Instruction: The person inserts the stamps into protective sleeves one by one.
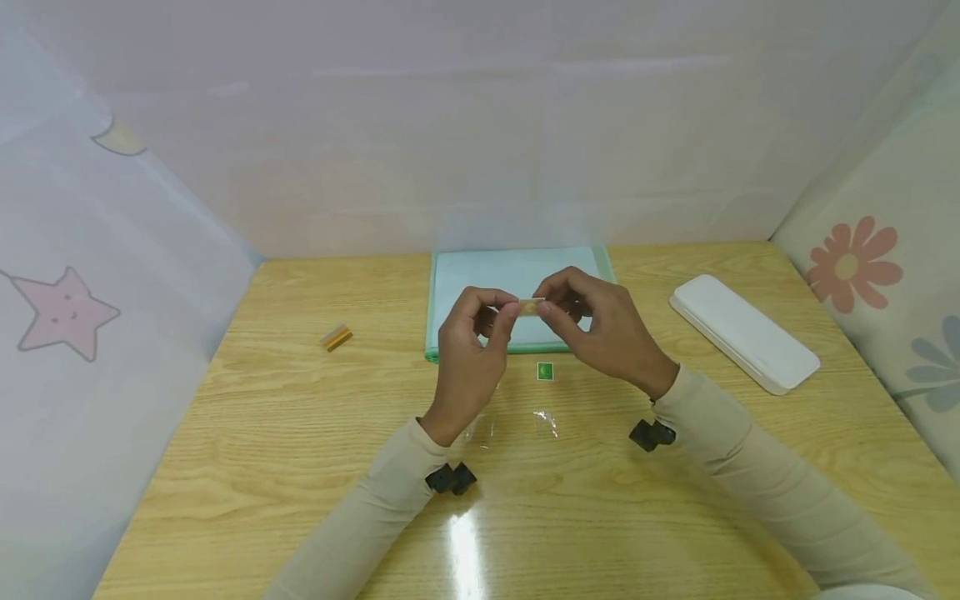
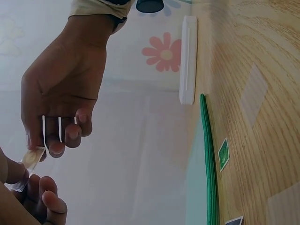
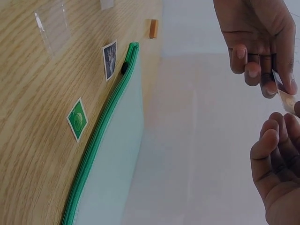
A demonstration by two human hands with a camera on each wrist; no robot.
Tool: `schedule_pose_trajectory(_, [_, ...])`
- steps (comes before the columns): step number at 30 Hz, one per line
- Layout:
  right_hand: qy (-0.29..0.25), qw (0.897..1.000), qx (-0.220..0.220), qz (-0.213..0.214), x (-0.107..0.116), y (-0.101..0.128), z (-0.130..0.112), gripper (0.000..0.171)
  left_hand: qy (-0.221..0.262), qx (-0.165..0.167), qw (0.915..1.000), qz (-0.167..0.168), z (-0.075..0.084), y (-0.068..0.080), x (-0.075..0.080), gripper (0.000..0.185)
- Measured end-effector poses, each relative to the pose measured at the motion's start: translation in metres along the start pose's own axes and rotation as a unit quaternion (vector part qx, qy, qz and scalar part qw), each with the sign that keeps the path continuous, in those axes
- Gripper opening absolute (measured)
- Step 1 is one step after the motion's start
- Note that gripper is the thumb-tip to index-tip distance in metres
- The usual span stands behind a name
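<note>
Wooden desk (image 1: pixel 262 467), seen from the head camera, carrying from largest to smallest: a green-edged zip pouch (image 1: pixel 480 283) at the far middle; a white oblong case (image 1: pixel 742 332) to the right, well apart from the pouch; clear plastic sleeves (image 1: pixel 546 421) lying flat near the wrists; an orange-and-yellow block (image 1: pixel 336 337) to the left; a small green stamp (image 1: pixel 545 372) just in front of the pouch. The right wrist view adds a second small picture stamp (image 3: pixel 109 59) beside the pouch's zip edge.

Above the pouch's near edge, both hands meet in the air. The left hand (image 1: pixel 471 350) and the right hand (image 1: pixel 603 329) each pinch one end of a small pale slip in a clear sleeve (image 1: pixel 531 307) — thumb and fingertips curled onto it, held clear of the desk.
</note>
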State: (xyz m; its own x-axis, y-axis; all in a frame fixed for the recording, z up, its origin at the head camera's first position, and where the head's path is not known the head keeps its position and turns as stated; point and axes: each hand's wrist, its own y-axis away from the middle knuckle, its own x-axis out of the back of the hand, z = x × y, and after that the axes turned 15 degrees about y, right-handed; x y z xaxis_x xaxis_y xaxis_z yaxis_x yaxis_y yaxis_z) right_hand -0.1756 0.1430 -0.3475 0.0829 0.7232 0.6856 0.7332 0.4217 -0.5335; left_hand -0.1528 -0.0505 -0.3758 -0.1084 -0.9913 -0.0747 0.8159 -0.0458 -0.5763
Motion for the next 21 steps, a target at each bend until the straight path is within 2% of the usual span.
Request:
schedule_pose_trajectory(3, [0.007, 1.0, -0.008, -0.005, 0.001, 0.001, 0.001, 0.006, 0.006, 0.006, 1.0, 0.004, 0.005, -0.001, -0.002, 0.014])
schedule_pose_trajectory(10, [-0.006, 1.0, 0.005, 0.002, -0.001, 0.001, 0.001, 0.005, 0.008, 0.01, 0.9999, -0.005, 0.033, -0.001, -0.007, 0.01])
schedule_pose_trajectory(12, [-0.01, 1.0, 0.007, 0.003, -0.001, 0.001, 0.001, 0.006, 0.005, 0.01, 0.9999, -0.008, 0.034, -0.001, -0.008, 0.009])
schedule_pose_trajectory(14, [-0.009, 1.0, 0.009, 0.003, -0.001, 0.001, 0.0, 0.007, 0.004, 0.009, 0.9999, -0.01, 0.031, -0.001, -0.007, 0.01])
schedule_pose_trajectory(21, [0.023, 1.0, 0.009, 0.005, 0.003, 0.001, 0.003, 0.006, 0.01, 0.012, 0.9998, -0.008, 0.001, 0.0, 0.0, 0.015])
